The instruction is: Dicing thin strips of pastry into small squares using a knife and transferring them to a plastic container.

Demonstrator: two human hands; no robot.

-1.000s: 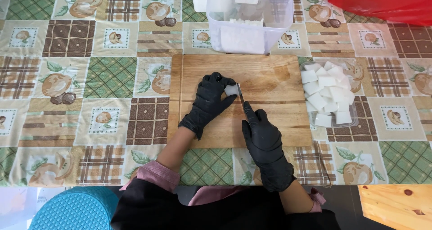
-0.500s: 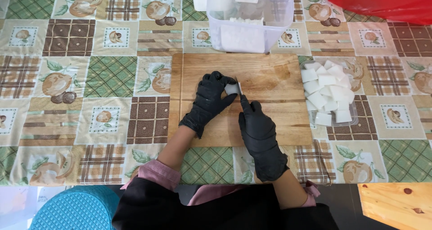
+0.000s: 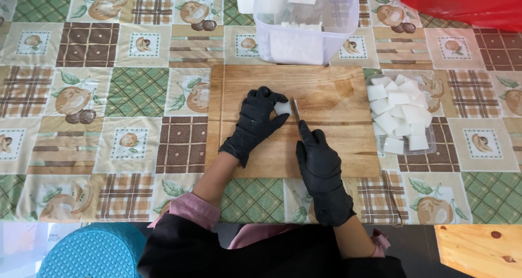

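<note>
Black-gloved, our left hand (image 3: pixel 254 120) pinches a white cube (image 3: pixel 282 108) mid wooden board (image 3: pixel 337 93) | right hand (image 3: pixel 321 166) grips a knife (image 3: pixel 295 109) just right of it | cut cubes (image 3: pixel 399 112) far right

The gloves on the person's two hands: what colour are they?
Black, on both the left hand and right hand; the head view shows it clearly against the wooden cutting board.

A single head-worn camera looks almost straight down from above the person's chest, facing away from the body across the rectangular wooden cutting board (image 3: pixel 331 101) on the fruit-patterned checked tablecloth (image 3: pixel 81 98). It sits moderately near, and the board fills the centre. No second view overlaps it.
</note>
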